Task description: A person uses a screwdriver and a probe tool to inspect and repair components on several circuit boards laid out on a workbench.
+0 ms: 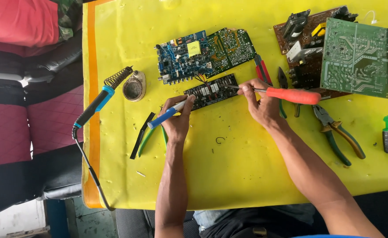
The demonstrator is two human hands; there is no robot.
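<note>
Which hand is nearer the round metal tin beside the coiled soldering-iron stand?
Left. The left hand, holding a blue-handled tool, sits just right of the round metal tin; the right hand is farther right, past the small black circuit board.

From my remote feed, I see the bench (229, 176) draped in a bright yellow sheet with an orange stripe (91, 88) running along its left edge. The cover shows soft wrinkles and catches even daylight, with faint glare near the top. Left of the bench I see cushioned seating (31, 128) in maroon and black bands, with a red cloth (20, 22) lying over its upper end and a patch of camouflage fabric (70, 11) beside it. At the lower left I can make out a pale patch of floor (13, 220) and a blue upright (53, 216).
</note>
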